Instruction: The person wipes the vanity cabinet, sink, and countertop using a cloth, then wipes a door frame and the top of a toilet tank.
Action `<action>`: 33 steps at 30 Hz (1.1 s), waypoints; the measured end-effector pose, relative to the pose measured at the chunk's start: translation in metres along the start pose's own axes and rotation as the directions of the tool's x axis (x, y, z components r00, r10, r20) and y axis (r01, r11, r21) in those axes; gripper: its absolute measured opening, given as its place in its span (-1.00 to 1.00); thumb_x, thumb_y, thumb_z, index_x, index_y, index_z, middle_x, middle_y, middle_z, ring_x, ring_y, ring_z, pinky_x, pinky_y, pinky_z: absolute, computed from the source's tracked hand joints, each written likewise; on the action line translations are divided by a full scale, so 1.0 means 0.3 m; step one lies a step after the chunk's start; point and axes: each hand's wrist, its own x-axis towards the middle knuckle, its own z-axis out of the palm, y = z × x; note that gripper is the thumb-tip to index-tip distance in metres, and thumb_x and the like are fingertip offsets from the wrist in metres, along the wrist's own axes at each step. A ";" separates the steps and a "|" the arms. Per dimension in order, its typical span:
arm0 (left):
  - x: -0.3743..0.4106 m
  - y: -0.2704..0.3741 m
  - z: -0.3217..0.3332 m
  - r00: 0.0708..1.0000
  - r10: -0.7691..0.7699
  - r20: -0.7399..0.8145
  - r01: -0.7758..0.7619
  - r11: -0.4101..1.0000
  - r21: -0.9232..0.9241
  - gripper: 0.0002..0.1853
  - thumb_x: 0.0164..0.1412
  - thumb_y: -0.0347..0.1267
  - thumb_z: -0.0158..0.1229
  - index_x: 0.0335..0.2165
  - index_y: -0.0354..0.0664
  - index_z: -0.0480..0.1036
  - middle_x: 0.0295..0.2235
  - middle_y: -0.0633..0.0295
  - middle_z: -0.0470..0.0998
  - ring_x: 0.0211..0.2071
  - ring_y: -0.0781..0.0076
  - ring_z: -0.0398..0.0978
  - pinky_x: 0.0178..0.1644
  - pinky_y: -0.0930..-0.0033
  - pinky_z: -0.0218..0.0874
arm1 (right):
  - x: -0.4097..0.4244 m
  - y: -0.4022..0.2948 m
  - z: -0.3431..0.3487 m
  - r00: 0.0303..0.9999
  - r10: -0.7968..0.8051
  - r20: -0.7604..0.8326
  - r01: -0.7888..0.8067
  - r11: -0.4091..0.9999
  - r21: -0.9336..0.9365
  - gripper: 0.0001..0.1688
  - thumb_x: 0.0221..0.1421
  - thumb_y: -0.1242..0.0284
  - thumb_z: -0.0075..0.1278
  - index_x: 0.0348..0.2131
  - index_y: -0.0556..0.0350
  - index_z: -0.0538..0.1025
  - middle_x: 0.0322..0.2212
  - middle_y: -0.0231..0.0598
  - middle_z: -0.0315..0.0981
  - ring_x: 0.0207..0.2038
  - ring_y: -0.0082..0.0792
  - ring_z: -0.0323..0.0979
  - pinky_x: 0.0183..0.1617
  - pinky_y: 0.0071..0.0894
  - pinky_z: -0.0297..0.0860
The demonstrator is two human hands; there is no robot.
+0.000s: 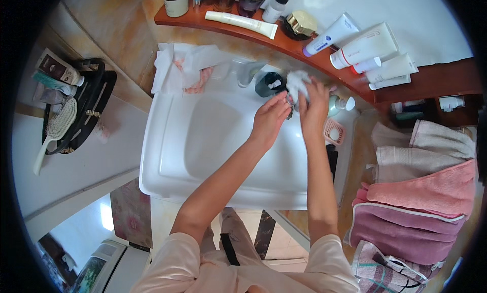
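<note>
Both bare hands reach over the back right part of a white washbasin (228, 140). My right hand (315, 108) holds a crumpled white cloth or tissue (297, 83) at the basin's back rim. Close beside it, my left hand (268, 119) has its fingertips at a small shiny piece, partly hidden under the cloth; whether it grips that piece is unclear. A dark cup (265, 85) with something whitish inside stands just behind my left fingers. Right of my right hand is a pale green bottle with a white top (335, 104).
White and pink-patterned paper or cloth (186, 70) lies on the back left rim. A pink soap holder (330, 129) sits at right. Bottles and tubes line a brown shelf (228, 24) above. Towels (411, 224) hang at right; a black rack (99, 102) with a hairbrush (62, 117) is at left.
</note>
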 end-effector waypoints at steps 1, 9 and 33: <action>0.009 0.009 -0.013 1.000 0.002 0.015 -0.003 0.999 0.040 -0.58 0.30 -0.42 0.00 0.09 -0.33 0.25 0.01 0.14 0.40 0.03 0.37 0.37 0.17 0.31 0.17 | -0.047 -0.042 -0.016 1.000 0.002 0.031 -0.003 0.999 0.039 -0.67 -0.09 0.60 0.03 -0.21 0.21 0.50 -0.07 0.02 0.40 -0.07 0.07 0.32 0.03 -0.12 0.26; 0.052 0.003 -0.015 1.000 0.000 -0.012 0.003 0.973 0.232 -0.62 0.22 -0.45 0.10 0.01 -0.27 0.32 -0.18 0.17 0.49 -0.17 0.36 0.50 0.01 0.38 0.27 | -0.009 0.000 -0.140 0.995 0.083 -0.063 -0.080 0.996 0.048 -0.55 -0.13 0.66 -0.01 -0.15 0.12 0.51 -0.11 -0.03 0.43 -0.10 0.06 0.35 0.03 -0.14 0.27; 0.050 -0.062 -0.003 0.995 0.096 -0.001 -0.090 0.937 0.337 -0.65 0.15 -0.54 0.16 -0.07 -0.32 0.37 -0.27 0.11 0.56 -0.29 0.40 0.53 -0.14 0.40 0.33 | 0.074 0.097 -0.043 0.983 0.056 0.177 -0.017 0.977 -0.211 -0.43 -0.18 0.76 -0.07 -0.14 -0.06 0.56 -0.08 -0.18 0.45 -0.10 0.03 0.38 -0.06 -0.16 0.37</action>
